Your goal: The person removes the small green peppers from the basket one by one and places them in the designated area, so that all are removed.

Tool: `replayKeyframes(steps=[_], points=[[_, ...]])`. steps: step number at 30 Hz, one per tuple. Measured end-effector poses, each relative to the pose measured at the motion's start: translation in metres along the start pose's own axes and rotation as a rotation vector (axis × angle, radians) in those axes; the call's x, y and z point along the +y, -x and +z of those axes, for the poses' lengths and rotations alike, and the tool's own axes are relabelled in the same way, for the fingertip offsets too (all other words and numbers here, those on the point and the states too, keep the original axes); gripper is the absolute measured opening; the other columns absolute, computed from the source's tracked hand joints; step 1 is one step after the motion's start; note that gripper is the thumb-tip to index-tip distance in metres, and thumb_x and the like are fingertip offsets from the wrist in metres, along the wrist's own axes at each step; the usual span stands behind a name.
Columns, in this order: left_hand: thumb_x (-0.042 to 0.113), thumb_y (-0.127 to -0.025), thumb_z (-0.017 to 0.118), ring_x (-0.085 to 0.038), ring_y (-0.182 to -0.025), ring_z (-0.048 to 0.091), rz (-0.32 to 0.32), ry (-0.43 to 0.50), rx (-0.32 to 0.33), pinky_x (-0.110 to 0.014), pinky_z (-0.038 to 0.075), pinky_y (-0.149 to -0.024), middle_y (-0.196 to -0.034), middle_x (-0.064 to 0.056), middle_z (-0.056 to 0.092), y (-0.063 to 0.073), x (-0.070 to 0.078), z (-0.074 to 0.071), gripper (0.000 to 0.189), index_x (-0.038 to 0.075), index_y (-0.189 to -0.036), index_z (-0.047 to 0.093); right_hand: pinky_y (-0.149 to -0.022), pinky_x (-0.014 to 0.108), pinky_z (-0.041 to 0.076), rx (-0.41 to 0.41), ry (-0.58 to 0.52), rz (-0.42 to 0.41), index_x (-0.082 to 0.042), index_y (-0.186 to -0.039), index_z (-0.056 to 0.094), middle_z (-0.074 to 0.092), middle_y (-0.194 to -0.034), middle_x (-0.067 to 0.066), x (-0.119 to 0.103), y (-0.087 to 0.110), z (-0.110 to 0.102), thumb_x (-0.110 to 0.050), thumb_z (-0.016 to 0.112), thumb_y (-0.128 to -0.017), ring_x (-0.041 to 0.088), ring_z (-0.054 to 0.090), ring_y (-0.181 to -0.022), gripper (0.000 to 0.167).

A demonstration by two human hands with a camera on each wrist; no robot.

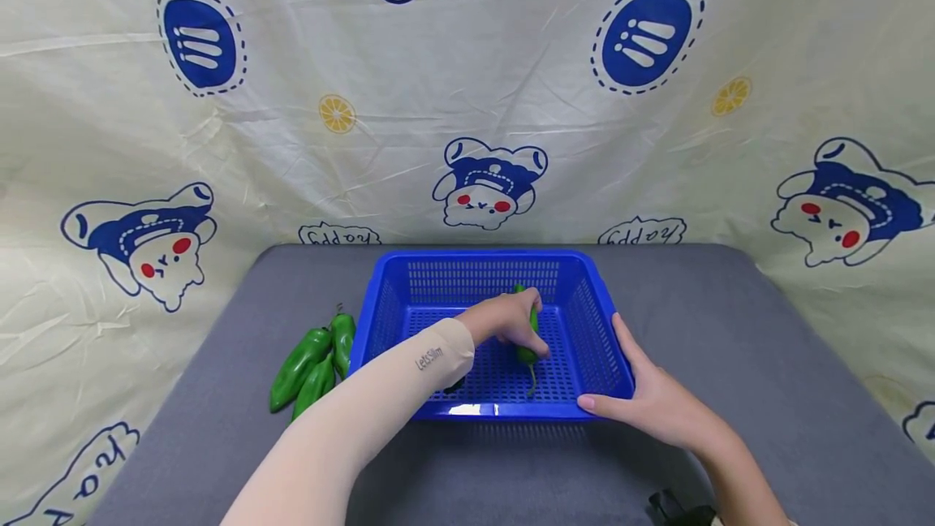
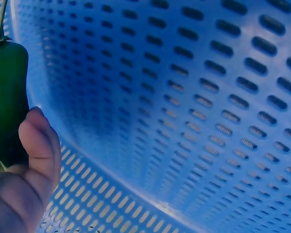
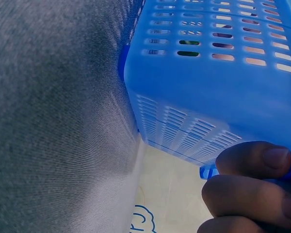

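Observation:
A blue plastic basket (image 1: 504, 411) with slotted walls stands on the grey table. Inside it, my left hand (image 1: 511, 320) grips a long green pepper (image 1: 527, 355), whose stem points toward me. The left wrist view shows the thumb (image 2: 41, 143) against the side of that pepper (image 2: 8, 92). At the basket's near right corner, my right hand (image 1: 653, 398) holds the rim, with its thumb on the front edge and its fingers along the outer right wall. A small dark object (image 1: 454, 385) lies in the basket, mostly hidden by my left forearm.
Several green peppers (image 1: 299, 368) lie on the table (image 1: 234, 445) left of the basket, partly behind my sleeved left arm (image 1: 380, 420). A printed white sheet (image 1: 409, 169) hangs behind the table and along its sides. Something black (image 1: 679, 508) sits by my right wrist.

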State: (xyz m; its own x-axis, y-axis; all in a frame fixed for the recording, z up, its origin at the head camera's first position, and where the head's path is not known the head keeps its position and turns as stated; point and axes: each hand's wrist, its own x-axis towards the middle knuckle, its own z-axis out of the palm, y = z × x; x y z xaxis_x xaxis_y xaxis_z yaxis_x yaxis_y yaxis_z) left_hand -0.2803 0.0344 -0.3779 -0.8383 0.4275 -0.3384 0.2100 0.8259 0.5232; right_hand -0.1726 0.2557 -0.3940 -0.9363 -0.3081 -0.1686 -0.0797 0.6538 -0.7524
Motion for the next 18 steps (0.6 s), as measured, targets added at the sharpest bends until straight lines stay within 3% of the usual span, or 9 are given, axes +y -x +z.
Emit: replayKeyframes(steps=[10, 18], points=[[0.022, -0.078, 0.084, -0.016, -0.096, 0.057, 0.184, 0.117, -0.036, -0.024, 0.051, -0.081, -0.112, -0.006, 0.054, 0.009, -0.005, -0.028, 0.079, 0.013, -0.140, 0.036, -0.100, 0.071, 0.039, -0.022, -0.013, 0.001, -0.032, -0.153, -0.026, -0.005, -0.163, 0.029, 0.000, -0.001, 0.000, -0.043, 0.072, -0.088, 0.059, 0.023, -0.141, 0.118], [0.013, -0.083, 0.078, -0.019, -0.102, 0.053, 0.306, 0.248, -0.079, -0.025, 0.053, -0.080, -0.126, -0.009, 0.044, 0.025, -0.004, -0.049, 0.083, 0.015, -0.146, 0.024, -0.101, 0.071, 0.037, -0.019, -0.014, -0.005, -0.032, -0.153, -0.026, -0.006, -0.163, 0.028, 0.000, -0.002, 0.000, -0.042, 0.072, -0.088, 0.059, 0.019, -0.143, 0.118]])
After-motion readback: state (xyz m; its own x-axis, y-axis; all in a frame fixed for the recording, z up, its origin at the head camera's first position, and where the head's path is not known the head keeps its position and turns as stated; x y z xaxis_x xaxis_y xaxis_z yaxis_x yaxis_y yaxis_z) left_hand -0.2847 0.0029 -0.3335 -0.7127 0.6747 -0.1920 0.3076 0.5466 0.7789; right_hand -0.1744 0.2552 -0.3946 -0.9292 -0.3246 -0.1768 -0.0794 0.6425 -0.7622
